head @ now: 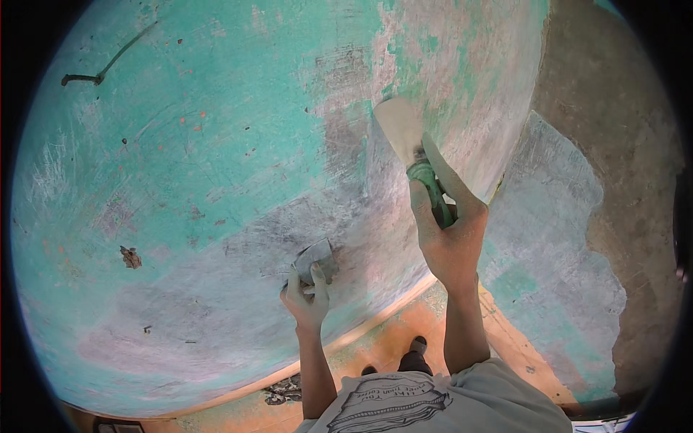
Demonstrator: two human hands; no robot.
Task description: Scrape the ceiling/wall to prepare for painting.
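Observation:
My right hand [455,233] is closed around the green handle of a putty knife [401,127], whose broad pale blade lies against the wall [260,140]. That wall has turquoise paint, scraped or worn through to grey and pinkish patches. Lower and to the left, my left hand [307,297] grips a small grey flat piece [316,260], perhaps sandpaper or a scraper blade, held against a dark grey scuffed patch. Its exact kind cannot be told.
An adjoining wall [557,216] stands at right, partly bare brown-grey. An orange, debris-specked floor [406,325] runs below, with dark crumpled material [284,391] near the wall's foot. A hole [130,257] and a dark crooked mark [97,79] show at left.

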